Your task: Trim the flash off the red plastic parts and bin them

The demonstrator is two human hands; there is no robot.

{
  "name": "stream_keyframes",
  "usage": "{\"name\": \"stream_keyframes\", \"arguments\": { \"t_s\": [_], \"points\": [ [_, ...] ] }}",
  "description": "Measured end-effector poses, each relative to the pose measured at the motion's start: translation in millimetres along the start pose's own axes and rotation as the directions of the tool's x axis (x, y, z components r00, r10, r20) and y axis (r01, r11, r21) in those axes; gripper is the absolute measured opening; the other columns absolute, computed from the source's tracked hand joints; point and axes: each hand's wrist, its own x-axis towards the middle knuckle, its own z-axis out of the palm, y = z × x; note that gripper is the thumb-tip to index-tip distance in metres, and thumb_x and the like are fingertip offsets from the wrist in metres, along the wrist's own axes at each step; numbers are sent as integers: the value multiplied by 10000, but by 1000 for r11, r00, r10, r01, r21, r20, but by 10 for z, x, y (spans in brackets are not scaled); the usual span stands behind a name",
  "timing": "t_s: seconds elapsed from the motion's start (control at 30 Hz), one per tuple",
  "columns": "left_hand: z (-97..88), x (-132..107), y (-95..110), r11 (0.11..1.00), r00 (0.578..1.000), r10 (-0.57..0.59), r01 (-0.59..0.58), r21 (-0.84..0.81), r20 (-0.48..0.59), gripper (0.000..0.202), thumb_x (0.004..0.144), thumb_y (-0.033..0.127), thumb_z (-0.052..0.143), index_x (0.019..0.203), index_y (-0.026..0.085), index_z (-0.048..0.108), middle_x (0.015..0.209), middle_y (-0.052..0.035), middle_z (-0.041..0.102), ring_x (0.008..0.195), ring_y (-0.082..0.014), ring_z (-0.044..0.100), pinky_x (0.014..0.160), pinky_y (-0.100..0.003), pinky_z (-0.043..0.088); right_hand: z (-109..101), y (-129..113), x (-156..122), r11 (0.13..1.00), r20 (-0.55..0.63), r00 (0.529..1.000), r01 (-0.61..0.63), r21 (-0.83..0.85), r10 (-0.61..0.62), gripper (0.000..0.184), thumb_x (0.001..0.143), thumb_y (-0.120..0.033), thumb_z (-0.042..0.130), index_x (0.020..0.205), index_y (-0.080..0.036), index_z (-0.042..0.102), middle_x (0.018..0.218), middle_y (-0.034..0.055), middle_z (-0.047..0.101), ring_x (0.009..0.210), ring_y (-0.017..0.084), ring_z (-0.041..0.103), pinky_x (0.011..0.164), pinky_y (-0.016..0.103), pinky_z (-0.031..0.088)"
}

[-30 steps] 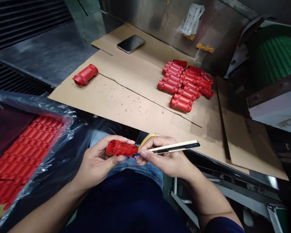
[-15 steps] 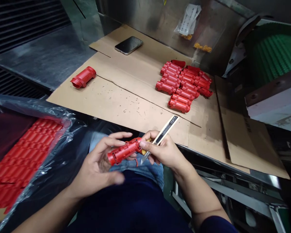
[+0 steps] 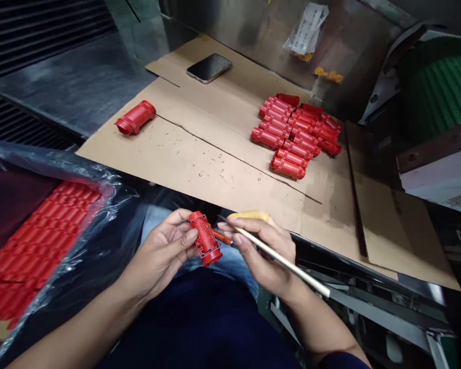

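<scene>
My left hand (image 3: 165, 251) is closed on a red plastic tubular part (image 3: 206, 240), thumb on its near side. The part stands tilted, showing a dark outlined recess along its face. My right hand (image 3: 271, 248) is closed round a slim cream-handled utility knife (image 3: 288, 264), its dark blade end pointing left near the part. In the same hand shows a yellow piece (image 3: 249, 214), its kind unclear. An orange rod (image 3: 222, 237) with a dark end lies between the part and my right fingers; I cannot tell what holds it.
A cardboard sheet (image 3: 234, 128) with dark scraps covers the bench. On it are a lone red part (image 3: 136, 118), a group of red parts (image 3: 292, 130) and a phone (image 3: 209, 68). At left, a plastic-lined box holds rows of red parts (image 3: 42, 246).
My left hand has closed on the red part and turned it from nearly level to steeper. My right hand has drawn off the part, and the knife has swung so its handle end points down right.
</scene>
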Motion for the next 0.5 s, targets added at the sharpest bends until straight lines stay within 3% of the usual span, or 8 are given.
{"name": "stream_keyframes", "arguments": {
  "t_s": [0.2, 0.5],
  "points": [
    [20, -18, -16, 1000, 1000, 8, -8, -15, -9, 188, 953, 270, 857, 1070, 189, 734, 936, -51, 795, 811, -152, 757, 760, -247, 667, 173, 71, -68, 993, -42, 996, 81, 83, -78, 280, 1022, -136, 738, 1247, -279, 824, 1157, 79, 859, 1022, 237, 823, 865, 396, 698],
    [31, -43, -35, 1000, 1000, -9, 9, -12, 6, 214, 945, 289, 868, 1078, 190, 733, 956, -55, 795, 836, -159, 773, 759, -244, 663, 173, 70, -91, 995, -38, 995, 90, 38, -89, 287, 1032, -146, 721, 1270, -284, 805, 1168, 75, 855, 1024, 249, 823, 865, 409, 703]
  ]
}}
